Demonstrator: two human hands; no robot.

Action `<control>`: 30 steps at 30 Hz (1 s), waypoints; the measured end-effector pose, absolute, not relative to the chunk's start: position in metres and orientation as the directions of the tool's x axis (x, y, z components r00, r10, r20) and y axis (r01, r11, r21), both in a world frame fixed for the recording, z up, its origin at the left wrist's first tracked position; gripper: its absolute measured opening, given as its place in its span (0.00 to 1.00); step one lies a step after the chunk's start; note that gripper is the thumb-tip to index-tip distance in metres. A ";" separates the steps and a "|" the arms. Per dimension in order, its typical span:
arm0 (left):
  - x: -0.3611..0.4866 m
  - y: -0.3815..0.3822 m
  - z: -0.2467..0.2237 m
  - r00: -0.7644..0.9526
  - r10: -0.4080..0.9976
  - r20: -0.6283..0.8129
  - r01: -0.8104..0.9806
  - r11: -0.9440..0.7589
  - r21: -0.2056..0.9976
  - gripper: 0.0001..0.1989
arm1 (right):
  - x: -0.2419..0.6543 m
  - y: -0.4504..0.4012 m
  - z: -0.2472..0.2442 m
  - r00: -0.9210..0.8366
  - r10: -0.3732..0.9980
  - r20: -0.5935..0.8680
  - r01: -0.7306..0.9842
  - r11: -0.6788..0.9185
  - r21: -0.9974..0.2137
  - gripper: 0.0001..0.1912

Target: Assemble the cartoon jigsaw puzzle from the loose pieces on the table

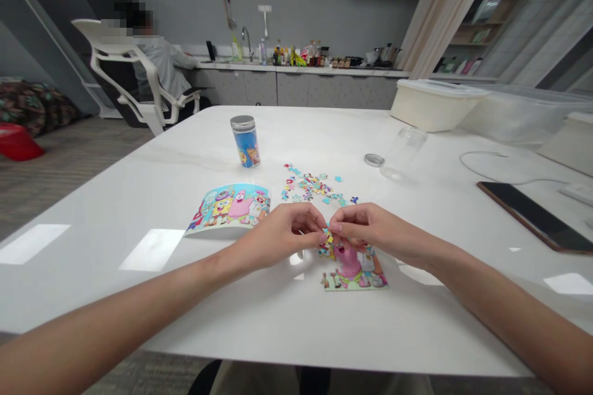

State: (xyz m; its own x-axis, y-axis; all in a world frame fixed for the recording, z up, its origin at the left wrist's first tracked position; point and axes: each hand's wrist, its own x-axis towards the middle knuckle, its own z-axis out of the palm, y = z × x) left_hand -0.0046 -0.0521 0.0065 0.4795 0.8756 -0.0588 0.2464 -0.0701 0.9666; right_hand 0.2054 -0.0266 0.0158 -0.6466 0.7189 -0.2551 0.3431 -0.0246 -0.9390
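Observation:
A partly joined jigsaw [349, 271] with a pink cartoon figure lies on the white table near its front. Over its upper left part, my left hand [296, 226] and my right hand [365, 225] meet with their fingertips pinched on small yellow and blue puzzle pieces [329, 237]. The fingers partly hide these pieces. Behind the hands, several loose pieces [312, 186] are scattered. To the left of the hands is a curved picture sheet [231, 207] showing cartoon figures.
A lidded jar [246, 143] stands behind the sheet. On the right are a clear jar [403, 154], its metal lid [374, 160], a phone [540, 216], a cable and plastic boxes [435, 105]. A person sits at the back left.

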 end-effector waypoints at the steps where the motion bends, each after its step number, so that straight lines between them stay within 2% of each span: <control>1: -0.006 -0.052 0.007 0.490 0.868 -0.077 0.266 -0.064 0.962 0.02 | 0.207 -0.025 0.016 -0.651 0.731 -0.205 0.351 0.050 -0.935 0.14; 4: -0.008 -0.056 0.011 0.534 0.834 -0.138 0.340 -0.062 0.938 0.02 | 0.212 -0.021 0.016 -0.690 0.719 -0.084 0.361 0.241 -0.901 0.14; 6: -0.008 -0.060 0.015 0.531 0.831 -0.166 0.400 -0.074 0.913 0.03 | 0.216 -0.019 0.017 -0.732 0.679 -0.059 0.370 0.323 -0.871 0.13; 11: -0.002 -0.070 0.019 0.499 0.861 -0.098 0.524 -0.209 0.826 0.05 | 0.218 -0.019 0.018 -0.824 0.566 -0.009 0.358 0.508 -0.784 0.09; 14: 0.000 -0.071 0.015 0.487 0.867 -0.104 0.524 -0.195 0.829 0.04 | 0.215 -0.023 0.018 -0.846 0.533 0.007 0.344 0.556 -0.757 0.08; 21: 0.000 -0.068 0.007 0.483 0.865 -0.134 0.470 -0.127 0.874 0.08 | 0.209 -0.033 0.018 -0.778 0.626 -0.045 0.386 0.420 -0.822 0.04; 25: 0.000 -0.067 0.005 0.493 0.859 -0.136 0.463 -0.127 0.877 0.07 | 0.206 -0.034 0.016 -0.733 0.669 -0.126 0.401 0.275 -0.874 0.02; 27: -0.002 -0.065 0.006 0.525 0.845 -0.104 0.495 -0.204 0.845 0.06 | 0.205 -0.035 0.015 -0.726 0.670 -0.158 0.392 0.213 -0.895 0.02; 30: -0.010 -0.058 0.009 0.649 0.757 0.072 0.516 -0.509 0.689 0.06 | 0.203 -0.035 0.014 -0.720 0.680 -0.138 0.377 0.216 -0.901 0.02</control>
State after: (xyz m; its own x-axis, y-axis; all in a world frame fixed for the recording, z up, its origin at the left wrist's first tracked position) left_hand -0.0103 -0.0581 0.0088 0.6494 0.7570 0.0719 0.5165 -0.5085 0.6890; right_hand 0.2030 -0.0354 0.0139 -0.7200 0.6802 -0.1375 0.3766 0.2164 -0.9007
